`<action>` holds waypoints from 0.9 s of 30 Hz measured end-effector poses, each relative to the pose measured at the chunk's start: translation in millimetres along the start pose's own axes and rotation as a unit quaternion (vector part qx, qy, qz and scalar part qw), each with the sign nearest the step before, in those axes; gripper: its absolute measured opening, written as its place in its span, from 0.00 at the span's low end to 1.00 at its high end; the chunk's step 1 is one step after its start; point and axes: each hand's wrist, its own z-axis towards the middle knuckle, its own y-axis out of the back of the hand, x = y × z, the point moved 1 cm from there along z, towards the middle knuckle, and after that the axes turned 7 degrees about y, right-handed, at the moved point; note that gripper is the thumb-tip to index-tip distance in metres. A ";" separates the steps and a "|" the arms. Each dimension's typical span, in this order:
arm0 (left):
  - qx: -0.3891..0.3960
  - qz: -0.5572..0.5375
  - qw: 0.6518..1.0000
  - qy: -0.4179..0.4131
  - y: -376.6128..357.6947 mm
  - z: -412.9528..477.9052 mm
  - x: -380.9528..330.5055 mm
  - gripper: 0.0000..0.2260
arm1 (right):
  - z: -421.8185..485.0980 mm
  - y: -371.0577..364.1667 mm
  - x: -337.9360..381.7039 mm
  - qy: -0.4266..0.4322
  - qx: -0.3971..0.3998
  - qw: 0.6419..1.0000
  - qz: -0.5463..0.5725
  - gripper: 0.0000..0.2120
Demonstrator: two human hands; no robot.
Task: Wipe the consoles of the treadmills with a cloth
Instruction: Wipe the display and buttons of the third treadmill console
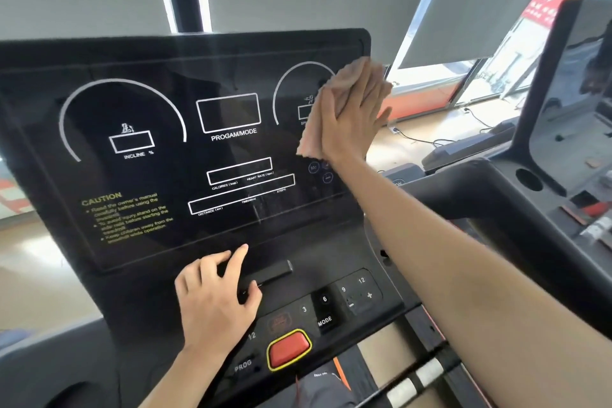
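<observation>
- Pressing flat on the cloth (313, 132) with the right hand (356, 116), fingers straight and close together — high on the right of the console (159, 56).
- Covering much of the right-hand dial (298, 68); label beneath unreadable.
- Resting the left hand (215, 298) on the ledge (314, 238) below the screen, fingers bent, slightly spread, holding nothing.
- Cut off at the right edge — a second console (569, 83).

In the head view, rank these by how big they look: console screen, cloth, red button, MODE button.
Largest to smallest:
1. console screen
2. cloth, partly under the right hand
3. red button
4. MODE button
</observation>
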 end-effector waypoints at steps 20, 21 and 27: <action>-0.012 -0.002 1.000 0.007 -3.6 -4.3 -0.9 0.26 | -90.0 0.8 -100.9 0.022 0.163 0.978 0.129 0.35; -0.011 -0.001 1.000 0.006 -3.7 -4.6 -0.9 0.26 | -102.2 -0.5 -107.4 0.031 0.174 0.978 0.113 0.35; -0.021 0.001 1.000 -0.003 -4.2 -5.2 -0.6 0.25 | -153.6 -6.4 -142.7 0.063 0.247 0.967 0.009 0.38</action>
